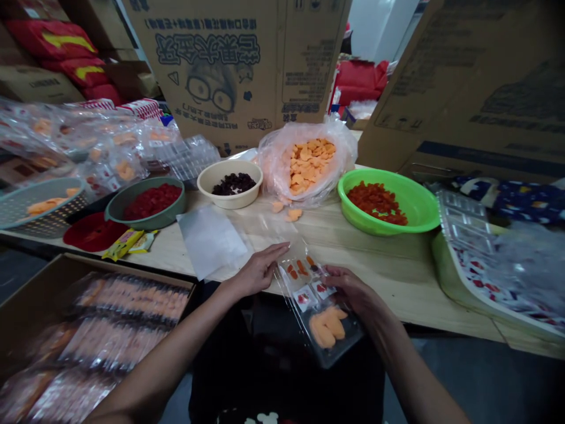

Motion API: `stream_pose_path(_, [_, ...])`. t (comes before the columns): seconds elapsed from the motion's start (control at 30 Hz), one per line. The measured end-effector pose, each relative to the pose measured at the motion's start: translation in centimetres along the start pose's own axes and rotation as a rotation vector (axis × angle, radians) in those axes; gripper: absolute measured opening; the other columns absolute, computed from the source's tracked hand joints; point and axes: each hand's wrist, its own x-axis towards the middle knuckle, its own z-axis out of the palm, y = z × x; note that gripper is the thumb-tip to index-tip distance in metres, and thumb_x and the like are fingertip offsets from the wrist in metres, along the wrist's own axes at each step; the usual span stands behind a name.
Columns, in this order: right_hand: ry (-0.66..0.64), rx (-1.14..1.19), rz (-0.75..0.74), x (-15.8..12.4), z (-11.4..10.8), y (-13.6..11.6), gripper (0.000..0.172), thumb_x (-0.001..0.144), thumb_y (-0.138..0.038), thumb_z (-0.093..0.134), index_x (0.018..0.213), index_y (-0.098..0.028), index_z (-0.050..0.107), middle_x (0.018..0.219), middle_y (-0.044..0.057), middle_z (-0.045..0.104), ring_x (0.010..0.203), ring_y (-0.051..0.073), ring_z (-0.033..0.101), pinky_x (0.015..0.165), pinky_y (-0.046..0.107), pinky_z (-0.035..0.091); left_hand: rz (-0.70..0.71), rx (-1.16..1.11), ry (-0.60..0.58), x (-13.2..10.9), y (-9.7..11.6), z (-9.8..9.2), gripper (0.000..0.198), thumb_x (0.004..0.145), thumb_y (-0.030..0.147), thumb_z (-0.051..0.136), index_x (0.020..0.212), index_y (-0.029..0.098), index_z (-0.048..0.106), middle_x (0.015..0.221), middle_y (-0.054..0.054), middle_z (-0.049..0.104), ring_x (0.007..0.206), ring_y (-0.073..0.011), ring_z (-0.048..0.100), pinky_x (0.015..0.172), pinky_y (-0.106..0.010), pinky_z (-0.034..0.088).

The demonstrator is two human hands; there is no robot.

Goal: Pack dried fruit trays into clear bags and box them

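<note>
A clear plastic bag [295, 250] with a compartmented tray [335, 353] inside tilts over the table's near edge. Small orange-red pieces lie in its upper compartments, two printed sachets [303, 298] in the middle, and orange animal-like shaped pieces [327, 327] in the lower one. My right hand [348, 287] is closed on the right side of this bagged tray. My left hand [260, 268] is at the upper left edge of the bag, index finger stretched along the plastic and the other fingers curled against it. Its thumb is hard to see.
Along the table [397, 277] stand a green basin [419, 206] of orange-red pieces, a bag of orange shapes [342, 156], a cream bowl [229, 201] and a grey-green bowl [165, 217]. A carton [176, 274] of packed trays sits lower left. A tub [445, 274] of sachets stands right.
</note>
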Motion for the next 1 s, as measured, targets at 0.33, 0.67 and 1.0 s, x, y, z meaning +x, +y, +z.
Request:
stream_pose_path(0.33, [0.04,0.038,0.031,1.4,0.9,0.3,0.038,0.056,-0.027,0.077,0.09,-0.015,0.067,0.061,-0.004,0.06,0.047,0.007,0.049,0.041,0.017,0.033,0.056,0.25,-0.344,0.4,0.5,-0.7,0.094,0.067,-0.007,0.046,0.156,0.017,0.025,0.163,-0.015,0.029,0.155,-0.025,0.012,0.124,-0.048,0.029])
stream_pose_path(0.67, [-0.26,0.076,0.019,0.3,1.1,0.4,0.04,0.067,-0.034,0.082,0.099,-0.013,0.071,0.069,-0.001,0.063,0.047,0.006,0.051,0.04,0.015,0.039,-0.056,0.283,-0.319,-0.3,-0.6,-2.7,0.104,0.066,-0.008,0.047,0.159,0.02,0.011,0.166,-0.015,0.018,0.155,-0.0266,0.006,0.123,-0.05,0.029])
stream_pose_path(1.0, [-0.298,0.028,0.023,0.1,1.1,-0.6,0.043,0.069,-0.032,0.079,0.107,-0.013,0.072,0.075,0.001,0.067,0.05,0.008,0.055,0.042,0.015,0.044,0.062,0.209,-0.342,-1.2,3.1,-5.1,0.102,0.072,-0.007,0.045,0.16,0.026,0.006,0.167,-0.01,0.018,0.155,-0.0242,0.012,0.122,-0.048,0.033])
